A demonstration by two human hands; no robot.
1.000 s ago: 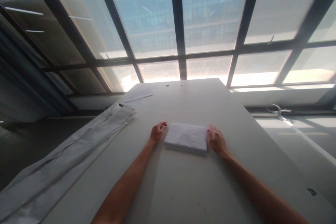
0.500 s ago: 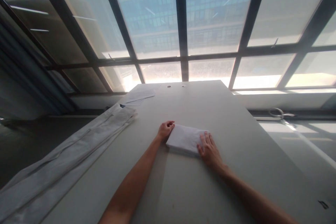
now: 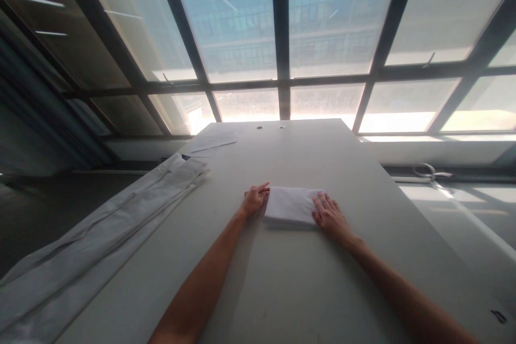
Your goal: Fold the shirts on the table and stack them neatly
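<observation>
A folded white cloth (image 3: 292, 207), a flat rectangular bundle of several layers, lies on the white table (image 3: 282, 279). My left hand (image 3: 255, 199) is at its far left corner, fingers curled and close together on the edge; how much fabric they pinch is partly hidden. Across the bundle's right end my right hand (image 3: 331, 217) lies palm down, with fingers stretched out and slightly apart.
Long folded grey-white fabric (image 3: 121, 231) runs along the table's left side. White sheets (image 3: 212, 142) lie at the far left corner. Round holes (image 3: 259, 128) pierce the far end. Windows stand beyond, and a dark curtain (image 3: 44, 102) hangs at left.
The folded cloth has turned slightly and shifted right, so its near edge lies straighter across the table. My right hand has moved right with it; my left hand remains at its left edge.
</observation>
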